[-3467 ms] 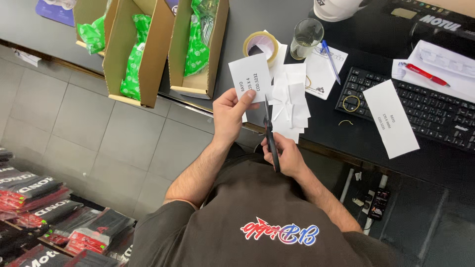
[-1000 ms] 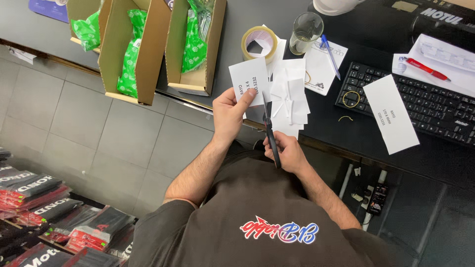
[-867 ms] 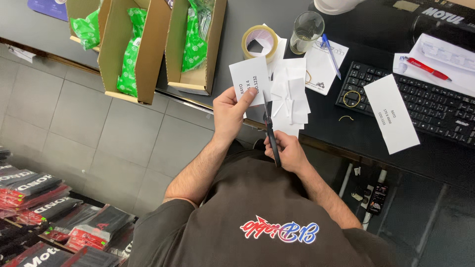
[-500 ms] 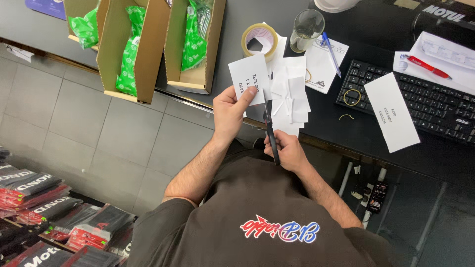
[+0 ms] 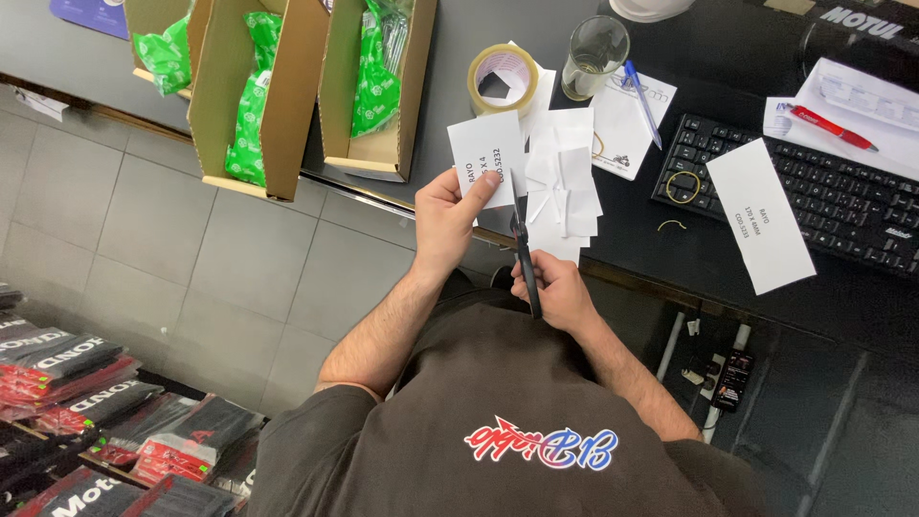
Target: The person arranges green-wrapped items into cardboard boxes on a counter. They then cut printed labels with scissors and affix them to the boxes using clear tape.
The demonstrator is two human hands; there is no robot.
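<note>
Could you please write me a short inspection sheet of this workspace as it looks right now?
Surface: dark desk, partly covered with papers.
Job's things: white paper slip held up; black scissors at its right edge.
Clutter: cut paper pieces, tape roll, glass, keyboard, long paper slip, red pen, blue pen.
Hands: left hand pinches the slip; right hand grips the scissors.
Cables: cables below the desk.
Surroundings: cardboard boxes with green bags, tiled floor, packaged goods.
</note>
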